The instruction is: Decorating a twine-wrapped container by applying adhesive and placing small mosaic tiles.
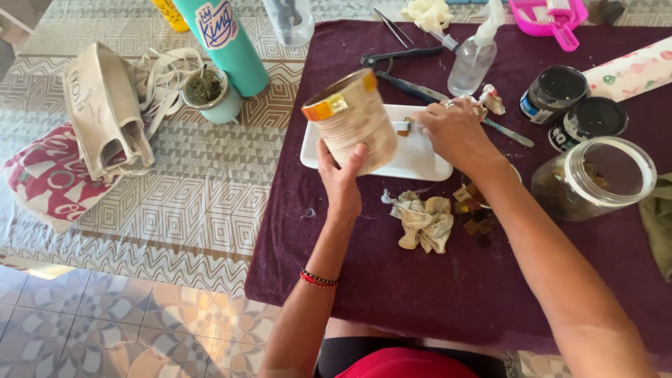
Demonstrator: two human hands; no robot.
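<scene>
We are gripping a tilted tin can (352, 126) with our left hand (341, 183) above a white tray (420, 159); orange and yellow tiles are lining its rim. Our right hand (456, 133) is pinching a small piece on the tray. 2 black-lidded jars (572, 105) are standing right.

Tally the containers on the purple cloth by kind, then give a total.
Tin can, held in the left hand: 1
Dark-lidded paint pots: 2
Clear glass jar: 1
Spray bottle: 1
White tray, under the right hand: 1
Total: 6
</scene>
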